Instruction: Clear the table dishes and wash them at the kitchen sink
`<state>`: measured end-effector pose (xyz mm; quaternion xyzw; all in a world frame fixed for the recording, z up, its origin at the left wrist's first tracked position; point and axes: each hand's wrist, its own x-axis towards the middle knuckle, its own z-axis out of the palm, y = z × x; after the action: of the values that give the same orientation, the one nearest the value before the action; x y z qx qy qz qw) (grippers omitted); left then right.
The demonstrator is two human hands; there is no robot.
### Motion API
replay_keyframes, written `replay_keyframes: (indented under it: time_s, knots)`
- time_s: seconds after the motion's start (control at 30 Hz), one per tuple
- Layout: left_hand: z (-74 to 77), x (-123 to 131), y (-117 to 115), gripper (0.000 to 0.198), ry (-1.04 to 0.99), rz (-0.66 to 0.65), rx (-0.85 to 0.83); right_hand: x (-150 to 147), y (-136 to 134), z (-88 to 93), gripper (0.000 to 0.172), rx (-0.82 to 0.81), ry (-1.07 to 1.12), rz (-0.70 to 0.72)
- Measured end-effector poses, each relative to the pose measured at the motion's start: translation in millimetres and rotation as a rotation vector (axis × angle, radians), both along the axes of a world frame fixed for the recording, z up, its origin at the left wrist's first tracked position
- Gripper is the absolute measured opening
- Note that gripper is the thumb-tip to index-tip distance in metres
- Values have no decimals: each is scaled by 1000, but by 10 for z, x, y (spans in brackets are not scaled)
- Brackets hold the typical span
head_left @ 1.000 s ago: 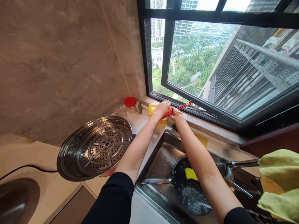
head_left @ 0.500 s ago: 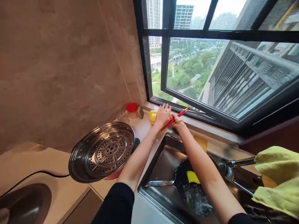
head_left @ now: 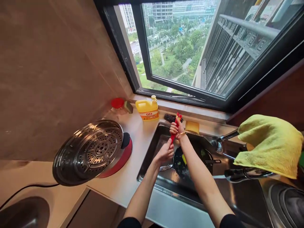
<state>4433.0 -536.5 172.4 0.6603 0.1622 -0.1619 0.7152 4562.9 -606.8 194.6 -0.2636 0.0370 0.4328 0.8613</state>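
Observation:
Both of my hands hold a pair of red chopsticks (head_left: 175, 128) upright over the steel sink (head_left: 152, 152). My right hand (head_left: 176, 127) is closed round their upper part. Closed round the lower end, my left hand (head_left: 165, 152) sits just below. Under my hands a black pan (head_left: 182, 163) with suds and bits of a yellow sponge lies in the sink, with a metal spatula (head_left: 166, 167) beside it.
A yellow detergent jug (head_left: 146, 109), a red-lidded jar (head_left: 118, 105), a dark scrubber (head_left: 169, 117) and a yellow sponge (head_left: 192, 126) stand by the window. A steel steamer tray (head_left: 89, 151) leans on a red pot. A green cloth (head_left: 270, 144) hangs over the faucet (head_left: 223, 141).
My hands have drawn back from the window sill with the chopsticks and now hold them upright over the sink. The detergent jug, hidden before, shows fully. The view has tilted down.

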Motion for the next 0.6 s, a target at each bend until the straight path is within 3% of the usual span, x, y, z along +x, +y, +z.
replay_keyframes:
  time_s: [0.07,0.1,0.2,0.27,0.4,0.43,0.5,0.6]
  knots:
    - [-178,-239,-252,56,78,-110,-291,-255,-337,-250,52,65,-6,-108]
    - [-257,-327,-370,56,99,-131,-312,-400,-477,-373,53,61,-3,-148]
    - [-457,-458,-674,53,96,-69,-51,-806,-740,-683,55,-113,50,-220]
    - [-552,-502,-830,45,52,-5,156,-960,-803,-823,52,-311,99,-356]
    - [-641,-667,-1003,29,10,-58,588,-893,-879,-958,33,-591,128,-700]
    - [-654,-718,-1013,29,7,-79,655,-833,-918,-971,28,-592,143,-711]
    - [-694,-796,-992,32,-5,-74,632,-734,-1022,-987,21,-500,182,-636]
    - [-799,-819,-895,43,64,-41,327,-732,-1176,-1022,36,-255,174,-489]
